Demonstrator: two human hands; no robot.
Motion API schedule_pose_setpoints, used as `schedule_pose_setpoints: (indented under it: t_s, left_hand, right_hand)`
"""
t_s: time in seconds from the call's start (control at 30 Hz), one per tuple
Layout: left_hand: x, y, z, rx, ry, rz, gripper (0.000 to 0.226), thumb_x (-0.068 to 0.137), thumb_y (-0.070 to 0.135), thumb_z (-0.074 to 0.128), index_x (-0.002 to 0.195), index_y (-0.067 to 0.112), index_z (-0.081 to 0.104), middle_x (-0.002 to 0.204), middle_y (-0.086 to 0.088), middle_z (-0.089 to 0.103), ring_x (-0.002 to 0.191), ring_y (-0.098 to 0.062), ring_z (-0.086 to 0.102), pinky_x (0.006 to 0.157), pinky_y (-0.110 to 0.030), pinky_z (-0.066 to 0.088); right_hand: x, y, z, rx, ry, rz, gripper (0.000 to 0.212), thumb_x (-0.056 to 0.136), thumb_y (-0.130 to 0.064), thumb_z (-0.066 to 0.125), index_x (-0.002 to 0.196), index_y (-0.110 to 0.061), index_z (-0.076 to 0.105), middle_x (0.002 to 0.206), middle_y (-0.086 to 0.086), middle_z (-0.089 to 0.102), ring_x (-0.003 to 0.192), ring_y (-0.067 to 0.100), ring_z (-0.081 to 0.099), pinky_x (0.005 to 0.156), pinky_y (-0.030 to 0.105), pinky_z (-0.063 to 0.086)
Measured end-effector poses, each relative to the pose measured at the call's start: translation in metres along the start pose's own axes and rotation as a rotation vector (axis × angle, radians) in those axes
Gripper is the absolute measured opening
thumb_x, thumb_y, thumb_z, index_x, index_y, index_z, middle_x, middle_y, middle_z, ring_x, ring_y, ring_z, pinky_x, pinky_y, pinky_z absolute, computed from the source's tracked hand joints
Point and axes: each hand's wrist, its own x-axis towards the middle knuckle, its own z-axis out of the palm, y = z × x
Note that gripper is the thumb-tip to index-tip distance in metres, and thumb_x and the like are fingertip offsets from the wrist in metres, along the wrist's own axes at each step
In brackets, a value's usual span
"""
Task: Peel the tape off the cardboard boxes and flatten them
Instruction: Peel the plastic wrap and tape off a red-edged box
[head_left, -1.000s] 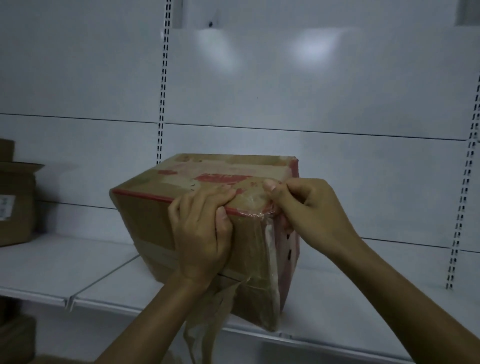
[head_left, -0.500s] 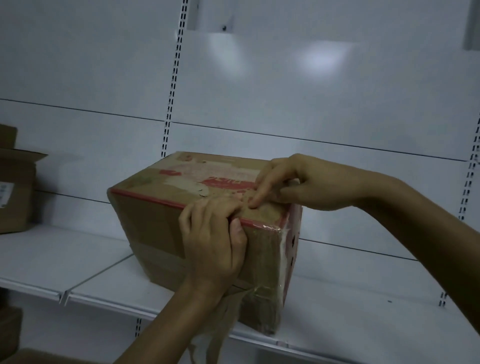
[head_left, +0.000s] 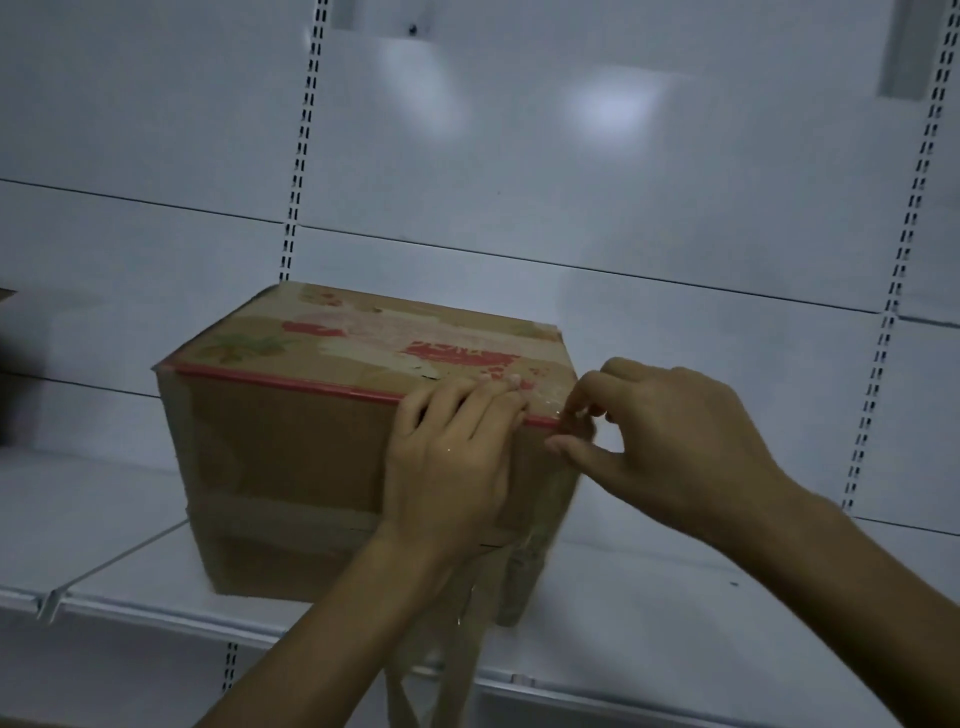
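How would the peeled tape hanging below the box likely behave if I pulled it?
Probably floppy: the peeled tape hangs limp below the cardboard box. Likely light and clingy, since its thin strips bunch together near the box.

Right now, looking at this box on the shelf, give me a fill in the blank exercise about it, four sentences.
The cardboard box stands on a white ____.
The left hand presses on the box's ____ front edge.
The right hand pinches tape at the box's upper ____ corner.
Some peeled strips hang ____ from the box.
Missing words: shelf, top, right, down.
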Motion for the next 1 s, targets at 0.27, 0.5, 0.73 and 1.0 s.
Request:
schedule_pose_setpoints:
  t_s: [0.27, 0.5, 0.73, 1.0]
  left_hand:
    - [0.001, -0.001, 0.013, 0.010, 0.039, 0.030, 0.017, 0.092, 0.016, 0.059, 0.100, 0.013, 0.074, 0.106, 0.001, 0.073, 0.095, -0.023, 0.066, 0.085, -0.035, 0.036]
    - [0.001, 0.006, 0.017, 0.009, 0.076, 0.033, 0.020, 0.095, 0.018, 0.056, 0.098, 0.013, 0.074, 0.103, 0.001, 0.074, 0.097, -0.019, 0.061, 0.087, -0.032, 0.035]
    - [-0.009, 0.010, 0.008, 0.052, 0.109, 0.080, 0.028, 0.098, 0.022, 0.050, 0.097, 0.013, 0.075, 0.106, 0.001, 0.073, 0.095, -0.021, 0.068, 0.087, -0.035, 0.035]
    - [-0.045, 0.005, 0.003, 0.003, 0.114, 0.107, 0.021, 0.099, 0.020, 0.046, 0.107, 0.014, 0.065, 0.116, -0.002, 0.069, 0.107, -0.020, 0.054, 0.087, -0.037, 0.029]
  right_hand:
    - [0.002, -0.025, 0.011, -0.154, 0.217, 0.120, 0.045, 0.071, -0.023, 0.075, 0.050, -0.018, 0.036, 0.050, -0.003, 0.025, 0.040, 0.013, 0.010, 0.051, 0.021, 0.008]
    - [0.013, -0.029, 0.019, -0.462, 0.165, 0.215, 0.067, 0.059, -0.031, 0.080, 0.050, -0.019, 0.015, 0.047, -0.006, 0.025, 0.044, 0.014, 0.023, 0.048, 0.022, 0.014]
    - [-0.001, 0.039, 0.016, 0.566, -0.021, 0.478, 0.057, 0.086, -0.071, 0.034, 0.083, -0.023, 0.063, 0.072, -0.006, 0.068, 0.067, 0.013, 0.066, 0.068, 0.032, 0.052]
    - [-0.028, 0.029, 0.040, 0.973, -0.367, 0.341, 0.035, 0.093, -0.043, 0.054, 0.073, -0.015, 0.060, 0.062, -0.004, 0.064, 0.056, 0.006, 0.063, 0.056, 0.019, 0.051]
